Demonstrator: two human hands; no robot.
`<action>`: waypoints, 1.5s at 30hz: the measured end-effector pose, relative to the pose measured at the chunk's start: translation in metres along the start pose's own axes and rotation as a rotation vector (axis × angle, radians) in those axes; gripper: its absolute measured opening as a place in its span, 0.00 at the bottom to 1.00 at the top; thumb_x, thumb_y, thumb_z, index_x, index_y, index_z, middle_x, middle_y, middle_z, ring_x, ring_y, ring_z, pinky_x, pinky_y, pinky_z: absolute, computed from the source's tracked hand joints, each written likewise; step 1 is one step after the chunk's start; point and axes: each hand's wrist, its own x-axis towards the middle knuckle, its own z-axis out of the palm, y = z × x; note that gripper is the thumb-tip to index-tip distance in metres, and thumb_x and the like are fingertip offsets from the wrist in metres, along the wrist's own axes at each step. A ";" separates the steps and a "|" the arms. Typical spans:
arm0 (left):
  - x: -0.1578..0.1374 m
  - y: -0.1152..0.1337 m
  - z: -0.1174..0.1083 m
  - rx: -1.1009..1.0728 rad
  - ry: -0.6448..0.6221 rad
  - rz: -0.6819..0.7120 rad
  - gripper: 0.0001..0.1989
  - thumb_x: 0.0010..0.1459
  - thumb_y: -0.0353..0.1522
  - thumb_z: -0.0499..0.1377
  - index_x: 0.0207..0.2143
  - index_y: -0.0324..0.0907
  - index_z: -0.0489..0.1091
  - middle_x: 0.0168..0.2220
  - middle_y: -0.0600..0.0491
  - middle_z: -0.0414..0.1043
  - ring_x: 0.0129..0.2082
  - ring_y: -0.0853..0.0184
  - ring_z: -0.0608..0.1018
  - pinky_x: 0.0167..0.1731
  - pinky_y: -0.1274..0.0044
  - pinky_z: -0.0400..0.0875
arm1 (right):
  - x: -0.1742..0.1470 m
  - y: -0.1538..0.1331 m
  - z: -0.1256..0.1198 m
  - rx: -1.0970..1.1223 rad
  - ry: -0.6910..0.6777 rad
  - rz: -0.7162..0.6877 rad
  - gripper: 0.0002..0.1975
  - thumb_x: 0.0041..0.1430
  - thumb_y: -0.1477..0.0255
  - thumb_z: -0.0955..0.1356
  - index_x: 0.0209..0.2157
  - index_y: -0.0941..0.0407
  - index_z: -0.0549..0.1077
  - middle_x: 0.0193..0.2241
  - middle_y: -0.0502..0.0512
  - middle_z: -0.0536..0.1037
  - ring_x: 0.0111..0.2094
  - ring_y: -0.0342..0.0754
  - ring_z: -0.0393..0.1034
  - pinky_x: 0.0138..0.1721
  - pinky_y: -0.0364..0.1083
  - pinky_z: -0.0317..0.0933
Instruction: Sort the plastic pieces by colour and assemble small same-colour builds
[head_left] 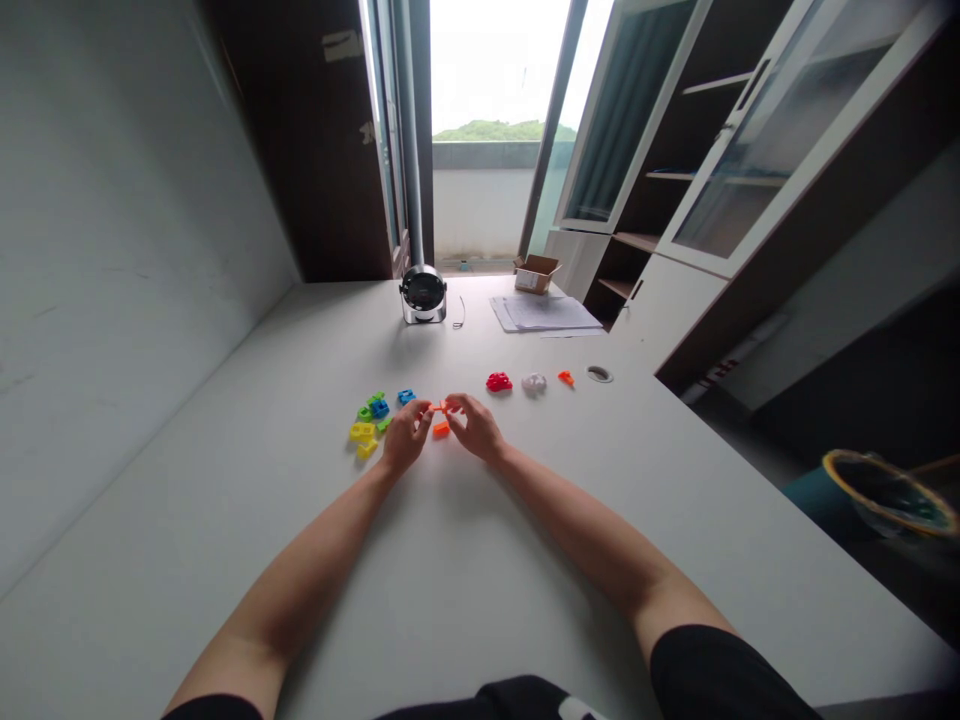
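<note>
My left hand (407, 436) and my right hand (475, 427) face each other over the table, fingertips pinching a small orange plastic piece (441, 407) between them. Whether it is one piece or two joined ones is too small to tell. Another orange piece (441, 430) lies on the table just below, between the hands. Left of my left hand are several toy building pieces: yellow ones (362, 432), green ones (365, 412) and blue ones (380, 408). One more blue piece (406, 396) lies just beyond that hand. My fingers partly hide the held piece.
Right of my hands lie a red cluster (499, 382), a whitish cluster (534, 383), a small orange piece (566, 378) and a tape roll (599, 373). Farther back stand a round black-and-silver device (424, 294), papers (546, 314) and a cardboard box (535, 273). A wall borders the left.
</note>
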 end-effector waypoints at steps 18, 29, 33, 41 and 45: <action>0.000 0.005 -0.002 -0.052 -0.012 0.043 0.12 0.69 0.38 0.53 0.48 0.46 0.72 0.42 0.51 0.77 0.36 0.67 0.79 0.39 0.75 0.72 | 0.002 0.005 0.001 0.031 -0.058 0.020 0.07 0.65 0.66 0.67 0.39 0.54 0.75 0.34 0.53 0.79 0.36 0.48 0.72 0.41 0.47 0.65; 0.000 0.005 -0.002 -0.048 -0.058 0.102 0.10 0.65 0.32 0.57 0.47 0.46 0.73 0.42 0.52 0.76 0.32 0.69 0.77 0.38 0.76 0.73 | 0.005 0.010 -0.001 0.148 -0.121 0.223 0.13 0.64 0.62 0.65 0.31 0.55 0.77 0.27 0.49 0.78 0.29 0.45 0.70 0.35 0.44 0.62; 0.000 0.004 -0.001 -0.024 -0.045 0.096 0.09 0.66 0.32 0.55 0.46 0.46 0.73 0.39 0.52 0.76 0.33 0.68 0.77 0.39 0.74 0.73 | 0.004 0.010 0.000 0.160 -0.119 0.225 0.18 0.67 0.59 0.63 0.30 0.55 0.75 0.26 0.49 0.78 0.28 0.45 0.70 0.34 0.43 0.62; 0.000 0.007 -0.003 -0.023 -0.040 0.075 0.08 0.66 0.33 0.55 0.43 0.45 0.73 0.39 0.52 0.76 0.33 0.68 0.77 0.35 0.76 0.71 | 0.002 0.008 -0.001 0.123 -0.039 0.168 0.11 0.68 0.64 0.62 0.43 0.52 0.73 0.32 0.50 0.80 0.32 0.47 0.73 0.36 0.45 0.64; 0.000 0.007 -0.003 -0.024 -0.042 0.048 0.08 0.66 0.35 0.55 0.43 0.44 0.73 0.39 0.51 0.76 0.33 0.67 0.77 0.32 0.77 0.71 | 0.001 0.011 0.002 0.101 -0.029 0.132 0.11 0.64 0.70 0.64 0.47 0.52 0.71 0.34 0.51 0.80 0.33 0.47 0.73 0.37 0.45 0.66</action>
